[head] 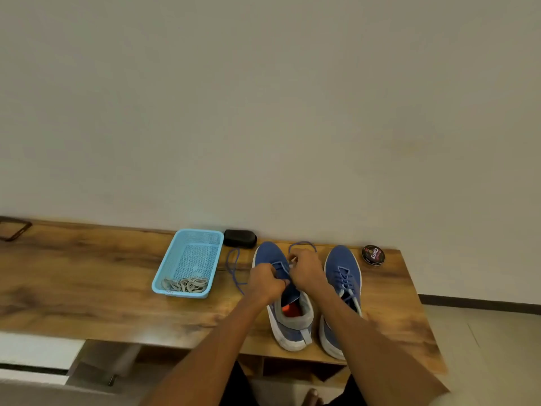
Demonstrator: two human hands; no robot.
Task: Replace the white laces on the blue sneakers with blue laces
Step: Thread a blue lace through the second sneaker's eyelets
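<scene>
Head view: left sneaker (285, 291) of a blue pair, toe toward the wall, heel near the front edge of the desk (87, 276). Blue lace (234, 271) partly threaded through the front eyelets, one loose end trailing in a loop on the wood to the shoe's left, another loop (303, 244) arching past the toe. Left hand (266, 281) curled over the shoe's left side, fingers pinching the lace at the eyelets. Right hand (306, 269) curled over the tongue area, fingers pinching the lace; exact grip point hidden by knuckles. Right sneaker (342, 291) just beside, parallel, already laced in blue, heel likewise close to the front edge, partly covered by the right forearm. Narrow gap between the two shoes. Light blue basket (187, 238) left of the trailing lace, near but apart from it, with white laces (186, 285) bunched at its near end. Black case (240, 238) against the wall, touching or almost touching the basket's far right corner. Round polish tin (373, 255) right of the pair, near the desk's right end. Wide stretch of bare wood left of the basket; dark frame (13, 228) at the far left edge. Little room between shoes and the right edge.
</scene>
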